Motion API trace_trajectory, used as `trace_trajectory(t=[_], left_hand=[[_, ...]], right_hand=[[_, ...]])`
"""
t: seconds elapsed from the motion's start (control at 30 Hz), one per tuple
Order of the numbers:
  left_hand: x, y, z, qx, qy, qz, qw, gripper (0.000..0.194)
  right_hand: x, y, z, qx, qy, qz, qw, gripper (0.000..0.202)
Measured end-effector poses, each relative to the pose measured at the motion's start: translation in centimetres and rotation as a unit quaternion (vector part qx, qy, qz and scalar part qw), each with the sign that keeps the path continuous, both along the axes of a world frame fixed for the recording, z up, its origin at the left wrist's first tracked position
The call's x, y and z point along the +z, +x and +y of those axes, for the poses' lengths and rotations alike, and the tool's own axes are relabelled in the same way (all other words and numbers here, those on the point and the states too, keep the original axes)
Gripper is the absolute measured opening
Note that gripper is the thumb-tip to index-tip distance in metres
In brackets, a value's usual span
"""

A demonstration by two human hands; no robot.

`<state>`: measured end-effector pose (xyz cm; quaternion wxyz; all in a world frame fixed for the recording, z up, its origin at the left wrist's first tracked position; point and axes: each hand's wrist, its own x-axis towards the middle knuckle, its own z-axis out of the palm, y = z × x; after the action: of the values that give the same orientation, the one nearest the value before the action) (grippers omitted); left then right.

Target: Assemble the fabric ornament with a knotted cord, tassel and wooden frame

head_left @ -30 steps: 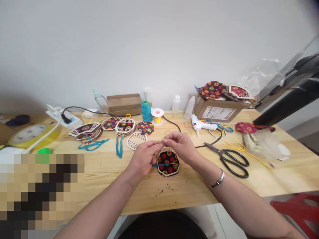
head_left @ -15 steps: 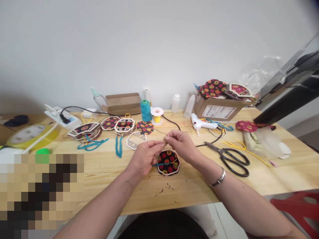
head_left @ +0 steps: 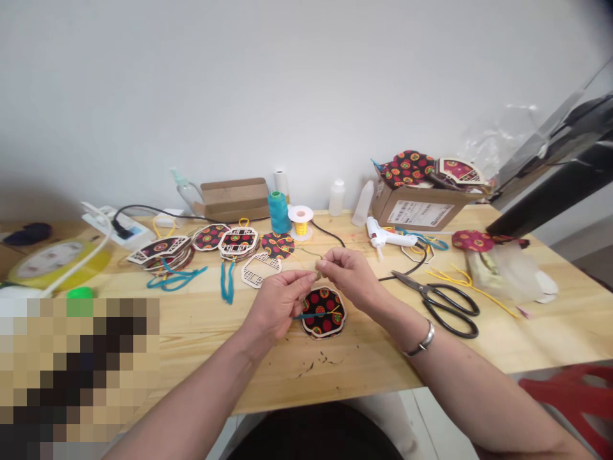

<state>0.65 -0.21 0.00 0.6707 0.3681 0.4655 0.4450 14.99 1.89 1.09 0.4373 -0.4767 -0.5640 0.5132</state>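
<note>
My left hand [head_left: 281, 301] and my right hand [head_left: 348, 275] meet fingertip to fingertip above the table. Both are closed in a pinch on a thin greenish cord [head_left: 313, 254], whose end between the fingers is too small to make out. Below them lies a black, red-patterned fabric piece with a pale scalloped frame [head_left: 322, 314]; a teal cord crosses it toward my left hand. Behind my hands are a patterned fabric piece [head_left: 276, 246], a bare wooden lattice frame [head_left: 261, 271] and a spool of yellow thread [head_left: 301, 227].
Black-handled scissors [head_left: 447, 305] and a white glue gun [head_left: 389, 236] lie to the right. Farther back stand a cardboard box [head_left: 412, 207] and a teal thread cone [head_left: 279, 213]. Framed ornaments [head_left: 160, 252] are stacked at the left, near a power strip [head_left: 119, 230].
</note>
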Motion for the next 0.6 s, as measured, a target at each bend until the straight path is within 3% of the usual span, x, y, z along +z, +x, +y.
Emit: trace_trajectory(t=[0.4,0.6], left_hand=[[-0.05,-0.01,-0.04,0.013,0.018,0.029,0.999,0.026],[0.16,-0.06,0.0,0.03,0.002,0.014,0.999,0.023]], right_hand=[[-0.05,0.13,-0.05,0.022,-0.021,0.03,0.999,0.027],[0.43,0.43,0.04,0.079,-0.082,0.046,0.992,0.029]])
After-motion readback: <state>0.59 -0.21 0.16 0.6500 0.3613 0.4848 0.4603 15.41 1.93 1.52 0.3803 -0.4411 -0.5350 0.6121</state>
